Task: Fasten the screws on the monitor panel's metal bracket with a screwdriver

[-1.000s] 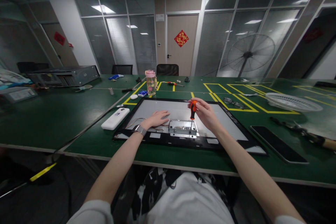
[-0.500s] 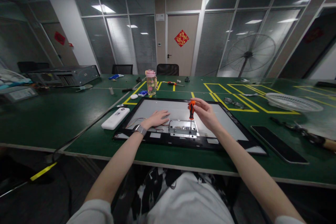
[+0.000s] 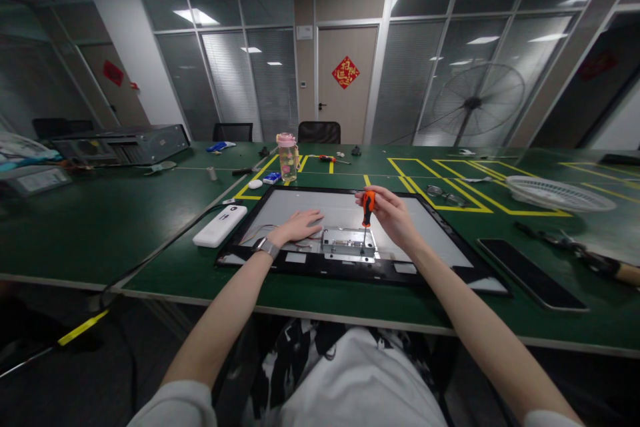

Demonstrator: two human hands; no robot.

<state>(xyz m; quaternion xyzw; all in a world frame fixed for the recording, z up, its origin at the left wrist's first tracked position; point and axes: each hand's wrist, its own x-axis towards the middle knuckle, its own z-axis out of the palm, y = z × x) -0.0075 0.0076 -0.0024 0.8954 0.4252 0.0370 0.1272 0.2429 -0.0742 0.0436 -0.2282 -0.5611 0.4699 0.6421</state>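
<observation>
A flat panel [image 3: 435, 235] with a black frame and pale back lies on the green table. On its near middle part sits a silver metal bracket [image 3: 345, 245]. My right hand [image 3: 393, 213] grips an orange and black screwdriver [image 3: 369, 209] by its handle, upright, with the shaft's tip down at the bracket's right part. My left hand [image 3: 299, 225] lies flat on the panel, left of the bracket, fingers stretched out and pointing right. Thin wires [image 3: 256, 232] run beside it on the panel.
A white power bank [image 3: 221, 226] lies left of the panel, a black phone [image 3: 533, 273] to the right. Behind stand a pink-lidded bottle [image 3: 289, 161] and a small blue box [image 3: 272, 178]. Glasses [image 3: 446, 197], a white basket [image 3: 557, 193] and another screwdriver [image 3: 327, 159] also lie on the table.
My right hand and the top of the screwdriver have shifted slightly to the right. My left hand has stayed in place.
</observation>
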